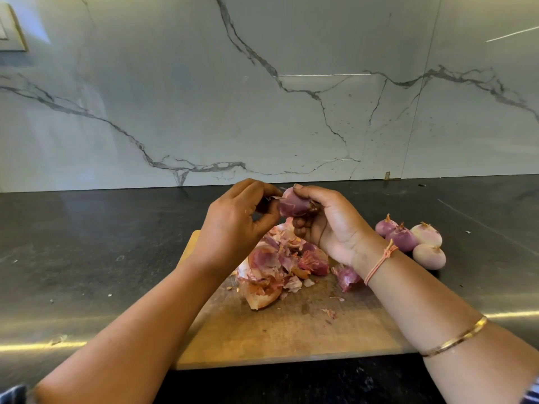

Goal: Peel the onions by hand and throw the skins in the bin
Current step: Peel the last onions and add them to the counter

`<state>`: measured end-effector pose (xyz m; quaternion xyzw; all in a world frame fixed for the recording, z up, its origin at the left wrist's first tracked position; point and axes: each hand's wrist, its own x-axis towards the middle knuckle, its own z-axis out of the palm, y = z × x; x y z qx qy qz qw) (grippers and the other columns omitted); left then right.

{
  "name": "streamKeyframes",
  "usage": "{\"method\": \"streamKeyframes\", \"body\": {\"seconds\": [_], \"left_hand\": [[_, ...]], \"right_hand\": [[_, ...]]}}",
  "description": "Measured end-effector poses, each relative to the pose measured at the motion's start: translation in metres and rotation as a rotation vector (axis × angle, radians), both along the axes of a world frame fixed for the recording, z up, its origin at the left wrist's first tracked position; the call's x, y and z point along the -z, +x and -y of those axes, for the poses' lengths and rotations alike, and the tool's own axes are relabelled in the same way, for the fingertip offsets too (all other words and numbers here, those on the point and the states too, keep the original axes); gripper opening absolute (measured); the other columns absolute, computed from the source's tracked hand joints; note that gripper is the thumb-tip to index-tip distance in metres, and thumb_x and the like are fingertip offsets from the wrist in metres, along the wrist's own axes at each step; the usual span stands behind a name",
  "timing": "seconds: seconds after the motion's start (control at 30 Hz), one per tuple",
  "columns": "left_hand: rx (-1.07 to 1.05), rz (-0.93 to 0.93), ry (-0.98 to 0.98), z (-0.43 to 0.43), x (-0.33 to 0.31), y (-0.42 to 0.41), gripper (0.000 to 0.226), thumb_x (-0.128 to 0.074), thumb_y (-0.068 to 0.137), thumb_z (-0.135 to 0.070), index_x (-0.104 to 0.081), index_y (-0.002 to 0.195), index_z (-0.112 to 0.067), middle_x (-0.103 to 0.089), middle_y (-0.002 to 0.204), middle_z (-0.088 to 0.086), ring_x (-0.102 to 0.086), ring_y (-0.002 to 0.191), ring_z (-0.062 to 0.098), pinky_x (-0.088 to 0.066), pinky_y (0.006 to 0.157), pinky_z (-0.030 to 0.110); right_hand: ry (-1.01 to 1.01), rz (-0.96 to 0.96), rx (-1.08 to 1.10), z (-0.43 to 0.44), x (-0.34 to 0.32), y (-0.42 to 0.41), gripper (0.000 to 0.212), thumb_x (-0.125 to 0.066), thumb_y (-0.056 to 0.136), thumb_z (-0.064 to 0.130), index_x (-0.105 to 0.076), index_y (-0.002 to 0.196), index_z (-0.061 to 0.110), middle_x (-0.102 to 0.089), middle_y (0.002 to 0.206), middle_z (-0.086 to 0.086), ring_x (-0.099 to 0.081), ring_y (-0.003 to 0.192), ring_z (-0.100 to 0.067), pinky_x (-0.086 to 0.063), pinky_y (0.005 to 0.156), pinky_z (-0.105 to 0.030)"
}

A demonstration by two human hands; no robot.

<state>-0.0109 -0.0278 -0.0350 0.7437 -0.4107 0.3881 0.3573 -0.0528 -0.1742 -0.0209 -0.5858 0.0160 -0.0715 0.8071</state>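
Marble-look wall (262,97) with grey veins behind. Dark worktop (87,243) runs the full width below it, with small scraps scattered on it. Wooden cutting board (291,330) lies on the worktop at centre, its near edge close to the person.

Both forearms reach in over the board. Right hand (329,225) is palm up, its grip curled round a purple onion (293,204) held in the air above the far part of the board. Left hand (233,225) is just beside it, back toward the camera, its grip pinching a skin flap (274,198) at the onion's left end.

Heap of skins (280,266), purple, pink and orange-brown, sits on the board under the hands, with a few stray bits nearer the camera. Four peeled onions (408,237) are clustered on the worktop just off the board's right side, touching each other.

Gold bangle (455,336) on the right forearm, pink thread band (379,265) at the right wrist.
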Motion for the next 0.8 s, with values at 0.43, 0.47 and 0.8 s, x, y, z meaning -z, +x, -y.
{"method": "streamKeyframes", "body": {"seconds": [0.43, 0.47, 0.8], "left_hand": [[-0.081, -0.218, -0.011, -0.002, 0.003, 0.003, 0.016, -0.065, 0.084, -0.013, -0.064, 0.100, -0.017, -0.063, 0.090, -0.010, -0.062, 0.077, 0.004, -0.055, 0.073, 0.025], [-0.093, -0.253, 0.014, -0.001, 0.003, 0.003, 0.022, -0.064, 0.085, -0.014, -0.063, 0.106, -0.020, -0.064, 0.092, -0.010, -0.063, 0.079, 0.004, -0.056, 0.074, 0.026], [-0.047, -0.356, 0.052, 0.000, -0.001, -0.006, 0.035, -0.060, 0.079, -0.042, -0.066, 0.109, -0.024, -0.064, 0.094, -0.015, -0.061, 0.086, -0.001, -0.054, 0.076, 0.020]], "right_hand": [[0.017, 0.056, 0.011, 0.009, 0.002, 0.004, 0.015, -0.050, 0.094, 0.020, -0.060, 0.093, 0.008, -0.063, 0.085, -0.012, -0.056, 0.055, -0.013, -0.047, 0.052, -0.023], [-0.026, 0.044, 0.007, 0.007, 0.003, 0.004, 0.014, -0.052, 0.094, 0.022, -0.060, 0.097, 0.010, -0.063, 0.085, -0.010, -0.055, 0.055, -0.011, -0.044, 0.049, -0.022], [-0.142, 0.077, -0.049, 0.004, 0.003, 0.001, 0.020, -0.051, 0.094, 0.022, -0.062, 0.079, 0.014, -0.060, 0.064, 0.007, -0.051, 0.059, -0.008, -0.041, 0.057, -0.021]]}}
